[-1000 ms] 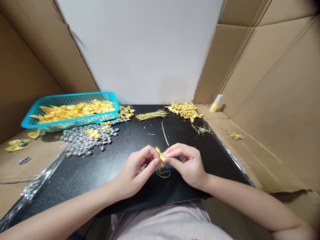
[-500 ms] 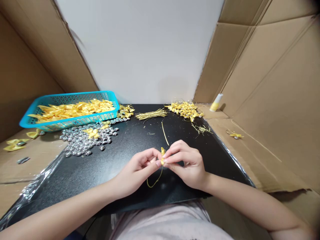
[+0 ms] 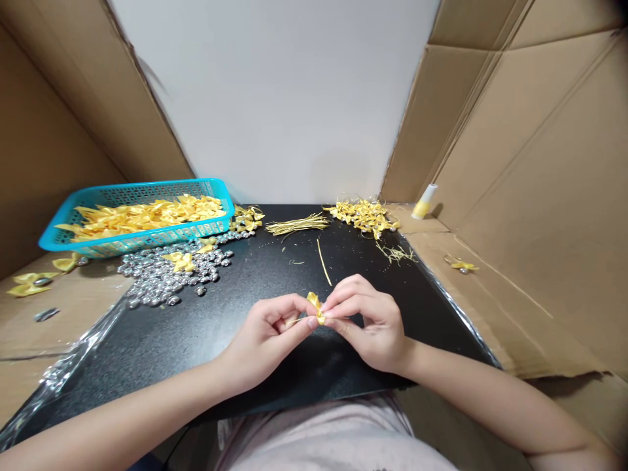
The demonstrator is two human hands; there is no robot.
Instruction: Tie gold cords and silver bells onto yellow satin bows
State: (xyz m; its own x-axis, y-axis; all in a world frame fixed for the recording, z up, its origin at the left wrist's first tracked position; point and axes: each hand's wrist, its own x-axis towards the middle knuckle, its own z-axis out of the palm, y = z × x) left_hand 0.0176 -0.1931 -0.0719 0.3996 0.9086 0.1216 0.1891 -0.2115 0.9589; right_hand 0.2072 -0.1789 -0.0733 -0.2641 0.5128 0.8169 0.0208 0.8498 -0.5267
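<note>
My left hand [image 3: 267,333] and my right hand [image 3: 369,320] meet over the near middle of a black board [image 3: 206,327]. Both pinch one small yellow ribbon bow [image 3: 314,305] between their fingertips. A thin gold cord [image 3: 294,321] runs sideways from the bow under my left thumb. My fingers are curled tight around the bow, and most of it is hidden.
A teal basket [image 3: 132,243] of yellow ribbon pieces stands at the back left. Silver beads [image 3: 161,275] lie heaped in front of it. A bundle of gold cords [image 3: 297,226] and a pile of finished bows [image 3: 364,216] lie at the back. A small glue bottle [image 3: 424,201] leans on the right. Cardboard walls stand all around.
The gold cord hung in a loop below my hands before; now it is pulled up and runs sideways between my fingers. My hands stayed in about the same place.
</note>
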